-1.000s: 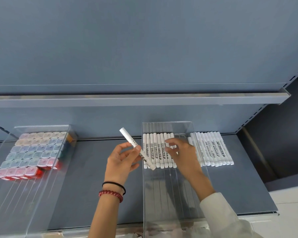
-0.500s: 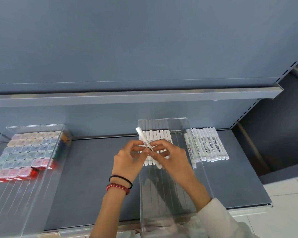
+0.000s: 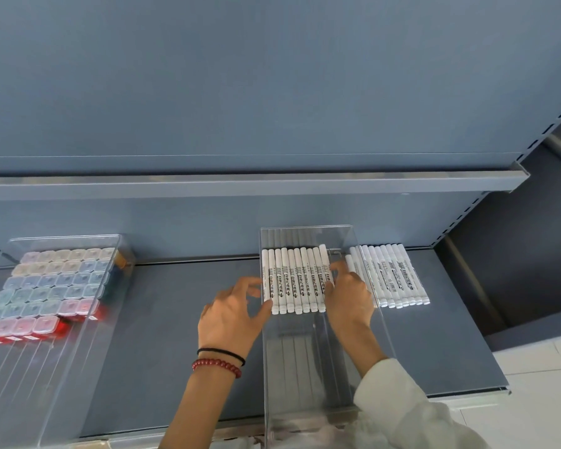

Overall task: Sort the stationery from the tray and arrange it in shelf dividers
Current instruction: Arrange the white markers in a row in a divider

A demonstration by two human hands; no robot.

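A row of white markers [image 3: 293,280] lies side by side at the back of a clear shelf divider [image 3: 305,367]. The rightmost marker [image 3: 322,270] sits a little further back than the others. My right hand [image 3: 348,296] is inside the divider, with its fingertips and thumb pressing against that marker's right side. My left hand [image 3: 230,315] is at the divider's left wall with fingers spread. Its thumb touches the row's near left corner, and it holds nothing. A second row of white markers [image 3: 392,277] lies on the shelf just right of the divider.
A second clear divider [image 3: 62,367] at the left holds several small pastel and red lidded boxes [image 3: 55,280]. The grey shelf board [image 3: 175,319] runs between the dividers. An upper shelf edge [image 3: 240,186] overhangs the back. White floor tiles show at the lower right.
The marker my left hand held went to the right hand and now lies as the rightmost in the row. The left hand let go and moved to the divider's left side.
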